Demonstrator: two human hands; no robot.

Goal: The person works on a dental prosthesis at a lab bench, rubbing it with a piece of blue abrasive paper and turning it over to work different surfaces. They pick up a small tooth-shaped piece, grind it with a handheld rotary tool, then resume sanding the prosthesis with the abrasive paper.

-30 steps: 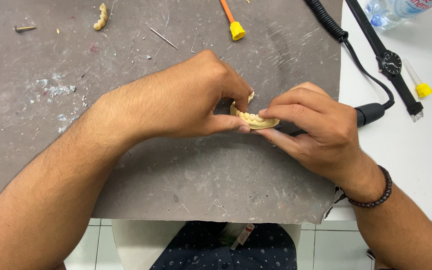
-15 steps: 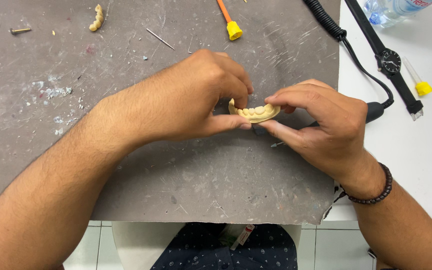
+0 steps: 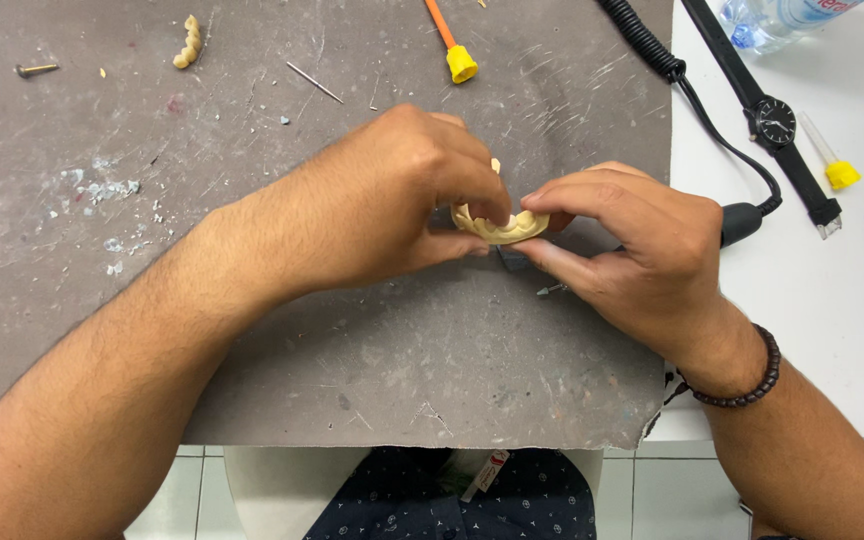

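Both hands meet over the middle of the grey work mat [image 3: 252,350]. They pinch a small cream-coloured curved row of model teeth [image 3: 505,228] between them. My left hand [image 3: 392,200] covers its left end with thumb and fingers. My right hand [image 3: 632,240] grips its right end and also carries a dark handpiece, whose metal tip [image 3: 550,290] pokes out below the fingers. Most of the teeth piece is hidden by fingertips.
A second cream teeth segment [image 3: 189,42] lies at the mat's top left, near a small metal bur [image 3: 34,70] and a thin pin [image 3: 314,82]. An orange tool with a yellow tip [image 3: 460,62], a coiled black cable [image 3: 652,45], a black wristwatch [image 3: 774,120], a yellow-capped nozzle [image 3: 837,172] and a bottle [image 3: 782,20] lie further back.
Both hands have shifted slightly up and the teeth piece has been turned between the fingers; the grip on it stays the same.
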